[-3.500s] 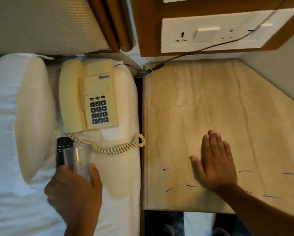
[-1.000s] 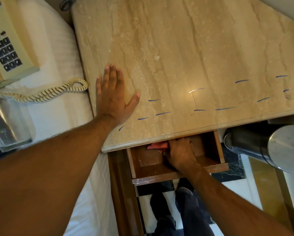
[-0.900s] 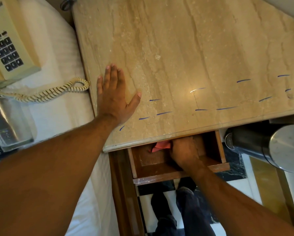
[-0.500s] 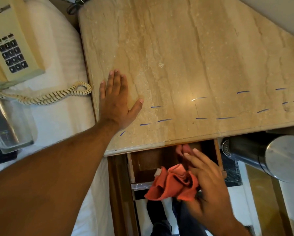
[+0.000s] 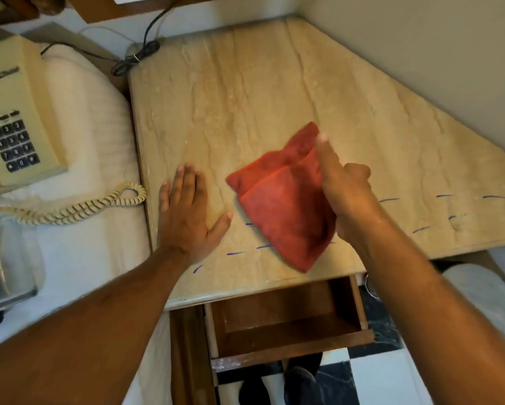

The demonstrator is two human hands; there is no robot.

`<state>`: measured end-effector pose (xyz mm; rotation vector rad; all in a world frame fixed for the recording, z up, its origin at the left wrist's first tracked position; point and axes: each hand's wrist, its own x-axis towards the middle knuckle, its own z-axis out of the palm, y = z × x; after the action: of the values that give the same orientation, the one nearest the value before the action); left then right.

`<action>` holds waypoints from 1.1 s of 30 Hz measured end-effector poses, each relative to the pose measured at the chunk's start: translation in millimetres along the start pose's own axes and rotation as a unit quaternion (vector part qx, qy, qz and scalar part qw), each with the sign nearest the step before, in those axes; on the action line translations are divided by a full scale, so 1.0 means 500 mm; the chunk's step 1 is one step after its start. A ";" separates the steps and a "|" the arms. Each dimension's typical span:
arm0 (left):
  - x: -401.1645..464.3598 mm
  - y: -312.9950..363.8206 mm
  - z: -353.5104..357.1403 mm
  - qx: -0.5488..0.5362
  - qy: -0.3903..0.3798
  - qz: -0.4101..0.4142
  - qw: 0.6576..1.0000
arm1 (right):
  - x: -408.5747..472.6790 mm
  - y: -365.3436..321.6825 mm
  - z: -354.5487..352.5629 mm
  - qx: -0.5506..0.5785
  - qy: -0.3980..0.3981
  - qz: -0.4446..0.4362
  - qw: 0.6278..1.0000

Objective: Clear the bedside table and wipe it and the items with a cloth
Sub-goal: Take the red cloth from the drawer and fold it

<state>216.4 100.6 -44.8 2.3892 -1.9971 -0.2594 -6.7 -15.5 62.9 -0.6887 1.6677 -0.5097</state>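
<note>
The beige marble bedside table [image 5: 245,92] has blue pen strokes along its front part. My right hand [image 5: 343,185] grips a folded red cloth [image 5: 280,200] and holds it over the middle of the tabletop; whether the cloth touches the marble I cannot tell. My left hand [image 5: 190,214] lies flat, fingers spread, on the table's left front corner. On the bed to the left rest a cream telephone [image 5: 14,118] with its coiled cord [image 5: 82,206] and a clear glass [image 5: 3,264].
Below the table's front edge a wooden drawer [image 5: 286,325] stands pulled out. A round metal bin [image 5: 476,290] sits at the right on the black-and-white floor. A black cable [image 5: 137,57] is bundled at the table's back left corner. A wall runs along the table's slanted right side.
My right hand drew the red cloth out of the open drawer and lifted it over the tabletop. My left hand stayed flat on the table's left corner.
</note>
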 end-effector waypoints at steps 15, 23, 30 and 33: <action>0.002 -0.003 -0.003 0.003 -0.008 0.007 1.000 | 0.030 0.051 -0.023 0.249 -0.101 -0.001 0.963; 0.002 -0.003 -0.001 0.003 -0.012 0.008 1.000 | 0.038 0.091 -0.069 -0.175 0.303 -0.239 0.906; 0.004 -0.003 -0.004 0.012 -0.020 0.008 1.000 | -0.070 0.224 0.055 -0.575 0.037 -0.383 0.722; 0.004 -0.004 -0.003 0.008 -0.015 0.009 1.000 | -0.046 0.219 0.055 -0.576 0.089 -0.431 0.689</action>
<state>218.8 99.0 -43.8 2.3899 -2.0412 -0.2815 4.9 80.9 1.2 -2.4961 1.6309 -0.0584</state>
